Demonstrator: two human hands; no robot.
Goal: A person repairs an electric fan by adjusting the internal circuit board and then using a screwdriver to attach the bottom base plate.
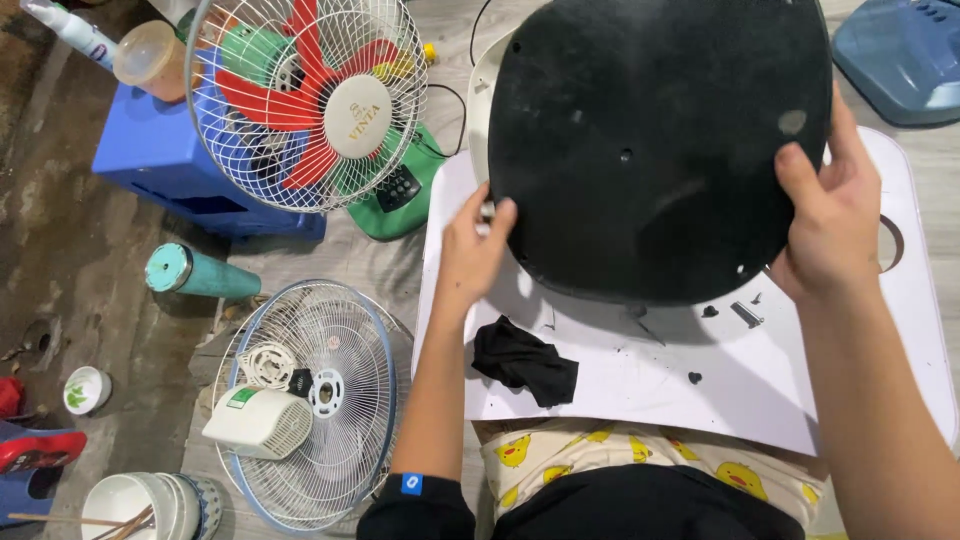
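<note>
I hold a large round black plate (650, 140) tilted up over a white board (720, 390) that lies across my lap. My left hand (472, 250) grips the plate's left lower edge, fingers curled behind it. My right hand (835, 215) clamps its right edge, thumb on the black face. A cream-coloured part (484, 90) shows behind the plate's left rim. A crumpled black cloth (525, 362) lies on the board just below my left hand. Small dark screws and bits (745, 314) lie on the board under the plate.
A fan with red blades and a green base (310, 100) stands at the left on the floor. A loose fan grille (320, 400) with a white motor housing (260, 422) lies below it. A blue stool (160, 160), a teal flask (195, 272), bowls (150, 505) and a blue fan base (900, 55) are around.
</note>
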